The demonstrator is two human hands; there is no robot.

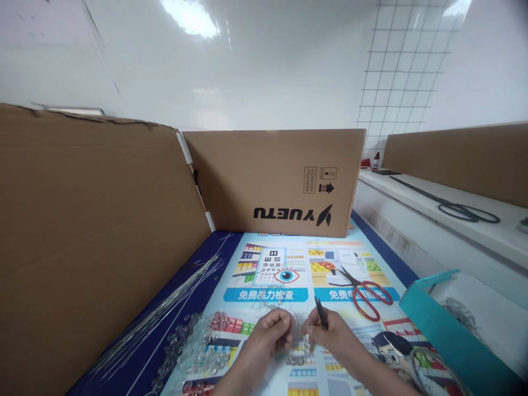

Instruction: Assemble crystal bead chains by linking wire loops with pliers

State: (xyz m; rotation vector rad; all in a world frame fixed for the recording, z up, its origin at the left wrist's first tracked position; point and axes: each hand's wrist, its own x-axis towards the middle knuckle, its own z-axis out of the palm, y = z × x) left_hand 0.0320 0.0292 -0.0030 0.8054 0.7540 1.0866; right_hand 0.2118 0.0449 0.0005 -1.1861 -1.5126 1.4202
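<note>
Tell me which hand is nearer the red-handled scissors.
Right. The right hand lies just below-left of the red-handled scissors; the left hand is farther left, beyond it.

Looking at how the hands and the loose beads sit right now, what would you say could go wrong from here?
The left hand and right hand pinch a bead strand on thin wire; a slip might spill its beads. The dark tool in the right hand could nick fingers. The loose bead pile beside the left forearm might scatter.

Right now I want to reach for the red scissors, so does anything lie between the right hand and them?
Nothing visible does. The right hand holds a small dark tool over the printed mat, and the scissors lie just beyond it on bare mat. The teal box sits off to the right.
</note>
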